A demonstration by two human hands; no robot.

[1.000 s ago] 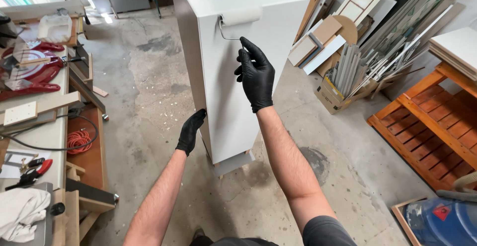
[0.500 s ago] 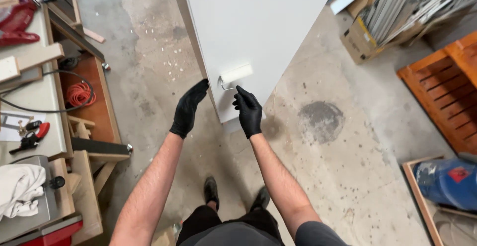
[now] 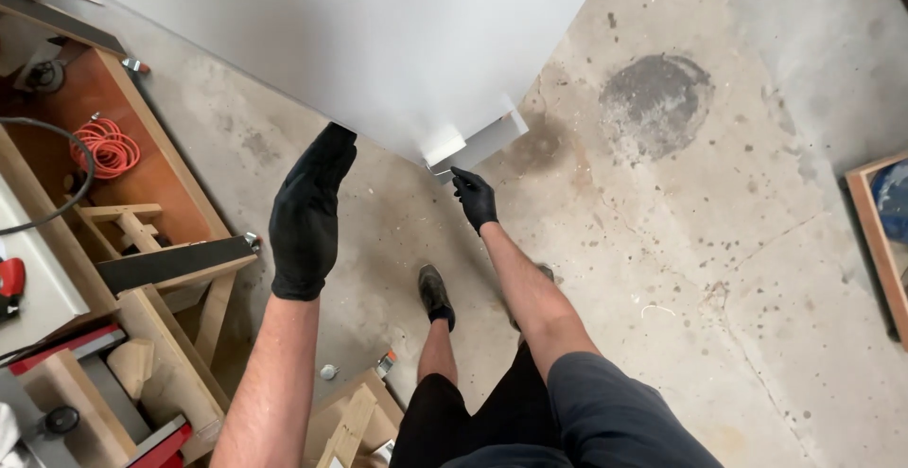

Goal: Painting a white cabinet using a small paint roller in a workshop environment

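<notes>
The left hand [image 3: 307,213], in a black glove, is held flat with fingers straight and together, its fingertips touching the lower edge of the tall white cabinet [image 3: 359,43] that fills the space above both hands. The right hand [image 3: 474,198], also gloved, is narrowed around the cabinet's bottom corner; its fingertips pinch at the edge just below a small white rectangular tag [image 3: 443,144] stuck there, beside the grey base strip [image 3: 487,142]. No other labels or packages can be made out. Left of the left hand stands a wooden workbench [image 3: 142,241] with an orange coiled cord [image 3: 106,147]; below the right hand a dark shoe [image 3: 435,296] rests on the stained concrete floor [image 3: 681,241]. Against half a second ago, both hands sit lower on the cabinet, the right now gripping the corner rather than hovering open
</notes>
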